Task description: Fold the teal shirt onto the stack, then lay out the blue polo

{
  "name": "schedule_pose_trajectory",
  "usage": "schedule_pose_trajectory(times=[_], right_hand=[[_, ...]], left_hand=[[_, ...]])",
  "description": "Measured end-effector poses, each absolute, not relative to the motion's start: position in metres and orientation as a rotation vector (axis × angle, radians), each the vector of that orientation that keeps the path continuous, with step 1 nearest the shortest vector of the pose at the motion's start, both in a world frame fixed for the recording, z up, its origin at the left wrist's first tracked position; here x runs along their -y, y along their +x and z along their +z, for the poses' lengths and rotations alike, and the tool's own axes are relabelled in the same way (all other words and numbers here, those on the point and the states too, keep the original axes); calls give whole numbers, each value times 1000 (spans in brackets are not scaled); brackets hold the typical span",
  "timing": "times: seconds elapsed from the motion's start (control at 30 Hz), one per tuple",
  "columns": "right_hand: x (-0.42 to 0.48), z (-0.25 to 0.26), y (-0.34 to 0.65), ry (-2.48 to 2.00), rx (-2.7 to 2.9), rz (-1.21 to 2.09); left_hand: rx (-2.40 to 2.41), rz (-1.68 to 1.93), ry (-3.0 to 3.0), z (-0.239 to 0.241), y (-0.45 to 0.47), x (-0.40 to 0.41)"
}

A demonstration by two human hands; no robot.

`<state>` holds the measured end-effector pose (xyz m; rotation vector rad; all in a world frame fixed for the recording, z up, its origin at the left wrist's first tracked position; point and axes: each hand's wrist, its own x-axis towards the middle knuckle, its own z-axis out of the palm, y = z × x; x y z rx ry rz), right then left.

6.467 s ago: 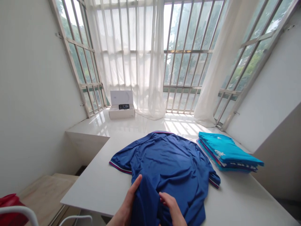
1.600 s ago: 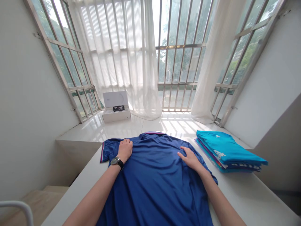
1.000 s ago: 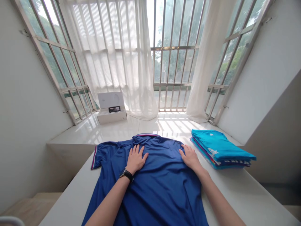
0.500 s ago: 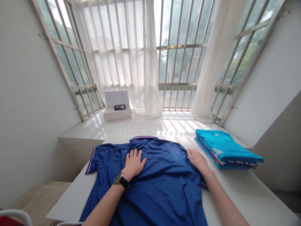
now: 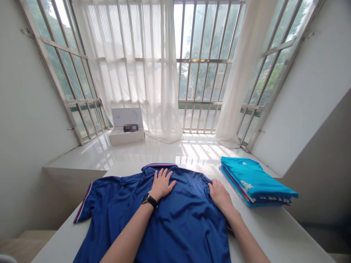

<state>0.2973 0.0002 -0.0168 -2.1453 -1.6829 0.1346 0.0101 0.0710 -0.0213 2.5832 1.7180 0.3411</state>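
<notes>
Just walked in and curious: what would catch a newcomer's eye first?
Probably the blue shirt, spread across the white table with the left hand resting on it. To the shirt's right sits a folded stack topped in bright turquoise. Behind, sunlight comes through the barred window.

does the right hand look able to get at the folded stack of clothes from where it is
Probably yes: the right hand is on the shoulder of the blue shirt, near the folded stack, with nothing seen standing between hand and stack.
</notes>
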Motion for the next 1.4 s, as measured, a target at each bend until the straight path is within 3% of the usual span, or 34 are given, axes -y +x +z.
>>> schedule_pose_trajectory(times=[0.17, 0.33, 0.43, 0.7, 0.97, 1.1, 1.4], right_hand=[[-4, -3, 301, -1841, 1368, 571], [16, 32, 305, -1346, 1056, 1424], [28, 47, 308, -1132, 967, 1580], [30, 45, 311, -967, 940, 1568], [13, 40, 322, -914, 372, 1194], [9, 34, 323, -851, 439, 1152], [-8, -19, 324, -1834, 1104, 633]], left_hand=[[-1766, 393, 2569, -28, -2, -83], [-1796, 389, 2554, -30, -6, -88], [-1800, 385, 2545, -31, -7, -89], [-1868, 376, 2528, -30, -8, -91], [-1874, 406, 2536, -30, -8, -90], [-1881, 407, 2543, -29, -7, -89], [-1866, 372, 2543, -25, -7, -87]])
